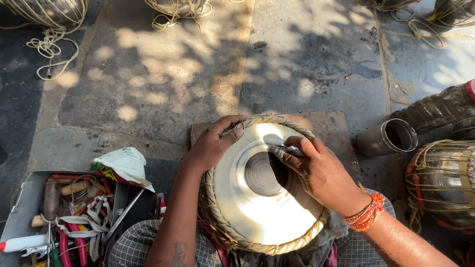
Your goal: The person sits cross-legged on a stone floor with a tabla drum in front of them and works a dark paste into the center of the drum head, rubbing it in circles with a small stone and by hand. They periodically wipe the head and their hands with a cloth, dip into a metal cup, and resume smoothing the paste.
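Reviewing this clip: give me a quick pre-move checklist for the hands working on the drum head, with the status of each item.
1. Left hand steadies the drum at its braided rim: ok.
2. Right hand rests on the dark centre patch: ok.
3. What the right fingers hold: cannot tell.
4. Drum sits over the wooden board: ok.
5. Tool tray lies beside the left arm: ok.
6. Metal cup stands apart from the drum: ok.

An open-air drum maker's workshop on sun-dappled stone paving (pixel 163 74): rope-laced metal drum bodies (pixel 443 183) stand around the edges, and an open grey metal toolbox (pixel 29 198) crammed with pliers, a hammer and wooden-handled tools sits on the ground.
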`<state>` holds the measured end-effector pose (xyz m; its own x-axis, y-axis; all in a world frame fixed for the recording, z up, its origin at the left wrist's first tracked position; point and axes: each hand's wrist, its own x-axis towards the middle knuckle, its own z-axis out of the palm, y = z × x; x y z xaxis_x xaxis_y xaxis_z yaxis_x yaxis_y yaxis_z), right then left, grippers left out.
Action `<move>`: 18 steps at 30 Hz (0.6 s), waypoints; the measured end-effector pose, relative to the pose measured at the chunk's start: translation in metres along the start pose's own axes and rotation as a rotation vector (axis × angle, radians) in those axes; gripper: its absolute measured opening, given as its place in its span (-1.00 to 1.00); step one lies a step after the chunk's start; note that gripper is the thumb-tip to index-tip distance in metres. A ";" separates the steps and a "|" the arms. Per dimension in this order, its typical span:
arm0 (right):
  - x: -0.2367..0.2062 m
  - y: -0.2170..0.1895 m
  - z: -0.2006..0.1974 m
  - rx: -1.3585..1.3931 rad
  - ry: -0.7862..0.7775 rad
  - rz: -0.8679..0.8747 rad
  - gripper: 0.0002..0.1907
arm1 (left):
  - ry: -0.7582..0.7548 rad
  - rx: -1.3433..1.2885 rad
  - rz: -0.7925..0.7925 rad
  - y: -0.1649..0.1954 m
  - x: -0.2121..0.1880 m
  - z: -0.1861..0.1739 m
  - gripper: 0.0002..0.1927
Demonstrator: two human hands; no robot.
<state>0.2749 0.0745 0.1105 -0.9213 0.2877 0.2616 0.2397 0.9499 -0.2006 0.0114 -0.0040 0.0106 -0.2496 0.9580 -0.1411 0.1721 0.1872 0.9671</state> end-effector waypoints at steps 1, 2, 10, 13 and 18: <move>0.001 -0.001 -0.001 -0.026 -0.018 -0.002 -0.58 | 0.006 0.006 0.026 0.003 -0.001 0.000 -0.47; 0.000 -0.001 -0.002 -0.051 -0.040 -0.004 -0.58 | 0.011 0.010 0.051 0.005 -0.003 0.001 -0.48; -0.027 -0.013 -0.004 0.001 -0.083 0.134 -0.60 | -0.002 0.002 0.138 0.011 -0.010 0.001 -0.49; -0.036 -0.023 -0.005 0.006 -0.139 0.208 -0.52 | 0.002 0.005 0.191 0.016 -0.013 0.000 -0.50; -0.047 -0.037 0.002 0.018 -0.147 0.286 -0.50 | 0.057 0.081 0.101 0.021 -0.018 0.001 -0.53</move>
<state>0.3085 0.0254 0.1041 -0.8518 0.5211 0.0532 0.4915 0.8302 -0.2631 0.0209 -0.0167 0.0335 -0.2807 0.9594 -0.0288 0.2747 0.1091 0.9553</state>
